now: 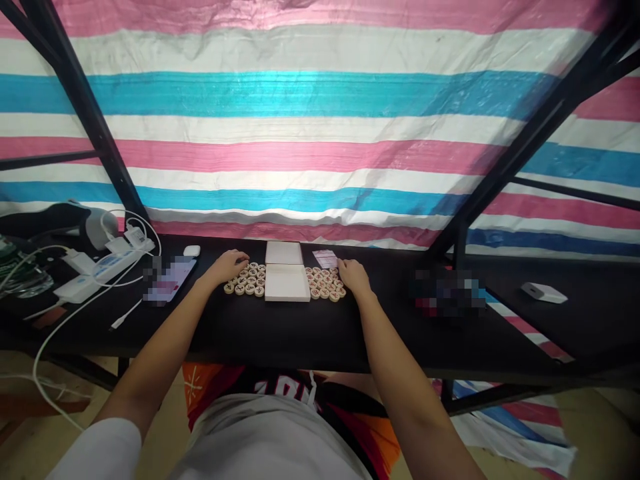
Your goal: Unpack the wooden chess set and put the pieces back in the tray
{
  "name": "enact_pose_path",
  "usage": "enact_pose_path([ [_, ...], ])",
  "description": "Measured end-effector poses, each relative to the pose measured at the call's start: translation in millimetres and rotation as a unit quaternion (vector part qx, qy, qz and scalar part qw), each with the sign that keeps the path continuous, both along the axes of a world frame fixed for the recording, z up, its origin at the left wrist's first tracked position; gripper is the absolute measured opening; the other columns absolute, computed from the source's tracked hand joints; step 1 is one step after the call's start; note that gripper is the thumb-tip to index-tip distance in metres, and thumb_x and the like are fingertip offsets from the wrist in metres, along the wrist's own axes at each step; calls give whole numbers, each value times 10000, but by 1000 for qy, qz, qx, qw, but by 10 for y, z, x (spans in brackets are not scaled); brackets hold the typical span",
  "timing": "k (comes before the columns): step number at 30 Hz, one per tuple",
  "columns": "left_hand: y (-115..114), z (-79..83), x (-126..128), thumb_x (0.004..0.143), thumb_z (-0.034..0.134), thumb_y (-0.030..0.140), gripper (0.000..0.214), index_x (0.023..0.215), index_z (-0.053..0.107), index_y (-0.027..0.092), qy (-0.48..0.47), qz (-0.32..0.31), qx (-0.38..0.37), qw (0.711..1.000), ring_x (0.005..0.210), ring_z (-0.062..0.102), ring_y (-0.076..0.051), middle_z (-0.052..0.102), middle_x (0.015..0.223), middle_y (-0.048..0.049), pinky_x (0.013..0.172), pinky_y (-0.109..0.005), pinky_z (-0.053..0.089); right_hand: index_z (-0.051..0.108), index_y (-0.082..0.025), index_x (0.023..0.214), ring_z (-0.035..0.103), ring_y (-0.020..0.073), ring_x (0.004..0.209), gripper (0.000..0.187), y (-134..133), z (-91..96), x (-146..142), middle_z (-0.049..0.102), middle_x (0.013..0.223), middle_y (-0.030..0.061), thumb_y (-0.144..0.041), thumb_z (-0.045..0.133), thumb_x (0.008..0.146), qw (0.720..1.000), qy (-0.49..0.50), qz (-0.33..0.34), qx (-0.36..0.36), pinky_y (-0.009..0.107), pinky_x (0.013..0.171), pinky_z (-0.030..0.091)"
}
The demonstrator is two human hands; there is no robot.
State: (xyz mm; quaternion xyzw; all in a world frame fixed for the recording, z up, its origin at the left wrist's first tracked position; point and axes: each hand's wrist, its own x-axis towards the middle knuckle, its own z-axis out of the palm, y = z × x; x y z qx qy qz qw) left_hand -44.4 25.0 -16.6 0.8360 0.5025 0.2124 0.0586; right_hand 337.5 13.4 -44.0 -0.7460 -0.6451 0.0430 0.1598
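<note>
Two groups of round xiangqi pieces lie on the black table. The dark-marked pieces (250, 280) are left of an opened white box (287, 298), and the red-marked pieces (325, 283) are right of it. My left hand (231, 265) rests at the upper left edge of the dark-marked group, fingers stretched toward the pieces. On the other side, my right hand (353, 275) lies against the right edge of the red-marked group, its fingers loosely bent and partly hidden. Neither hand shows a lifted piece. Both halves of the box show bare insides.
A pink printed slip (325, 259) lies behind the red-marked pieces. To the left are a phone (173, 280), a white earbud case (191, 251), and a power strip (103, 270) with cables. A white charger (544, 292) sits far right. Black frame bars and striped sheeting (300, 153) stand behind.
</note>
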Motion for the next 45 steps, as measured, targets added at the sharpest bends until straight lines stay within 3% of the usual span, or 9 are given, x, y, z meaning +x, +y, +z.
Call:
enact_pose_path([
  [6,-10,10,29,844,435,369,355,1013,680,174,-9,-9,-3,1000,921,593,-218,655,970,-77,843,-312,440,639,-98,1117,553,308,1052,463,-58,-23,111,585,1132,204,-407,370,900,993,20,-114,28,385,860,419],
  [10,-10,11,28,850,433,365,353,1017,680,177,-4,-10,4,1000,929,586,-219,654,981,-77,854,-318,438,591,-143,1205,524,318,1104,436,-35,-46,134,552,1212,177,-369,471,852,993,16,-116,27,416,884,420],
  [15,-31,13,43,859,428,347,347,1037,674,179,25,-15,25,999,959,566,-237,645,995,-86,861,-341,436,633,-184,1150,565,286,1053,378,-25,-58,162,590,1152,153,-217,367,883,995,7,-104,6,406,864,431],
  [18,-59,25,67,868,425,355,346,1040,671,183,21,-19,32,999,949,566,-233,640,976,-83,844,-331,440,635,-157,1122,554,305,1068,388,-41,-55,154,578,1154,172,-350,381,901,992,6,-128,15,412,866,433],
  [21,-79,36,81,873,421,359,345,1038,670,187,18,-17,35,999,949,566,-231,638,976,-80,839,-327,440,568,-117,1191,520,338,1112,531,-53,-54,143,554,1185,201,-507,489,838,988,5,-156,22,426,883,427],
  [27,-75,56,35,867,427,320,330,1039,670,179,53,1,56,997,969,566,-240,645,994,-86,873,-346,433,464,-132,1290,550,308,1083,544,-51,-45,240,577,1170,181,-394,550,822,987,52,-152,24,393,869,435],
  [34,-68,97,-21,866,427,321,330,1063,658,193,52,32,43,997,1000,560,-236,641,1039,-75,894,-341,429,492,-162,1269,546,267,1066,511,-26,-90,339,525,1216,161,-158,496,758,979,110,-143,96,370,881,423],
  [40,-100,125,13,870,423,330,331,1056,658,189,28,23,30,999,995,558,-227,637,1022,-72,880,-333,438,498,-137,1248,532,230,1066,580,19,-55,380,549,1180,134,-121,520,669,954,200,-139,173,331,948,390],
  [45,-176,150,147,875,425,314,316,1034,666,186,1,-14,60,998,988,561,-228,640,1009,-78,875,-337,441,442,-132,1265,590,176,901,527,-10,62,166,525,1230,139,-225,478,748,931,270,-106,223,297,855,444],
])
